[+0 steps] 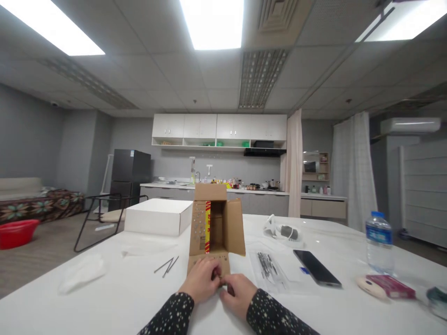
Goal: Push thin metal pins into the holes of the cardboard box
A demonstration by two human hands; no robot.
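My left hand (204, 279) and my right hand (239, 294) meet at the front flap of an open cardboard box (234, 227). The fingers of both are pinched together, and something tiny may be between the fingertips, too small to make out. My left hand rests over the flap; my right hand is just right of it. Yellow-and-red tape (207, 227) runs down the box's left flap, and its inside looks brown and bare. Several thin metal rods (167, 265) lie left of my hands. To the right, a clear plastic pouch (279, 284) holds several dark, slender bits (267, 266).
A white box (157, 217) stands behind on the left, near crumpled white tissue (82, 273). On the right are a black phone (317, 268), a water bottle (380, 244), a dark red pack (393, 285) and a white device with a strap (283, 231).
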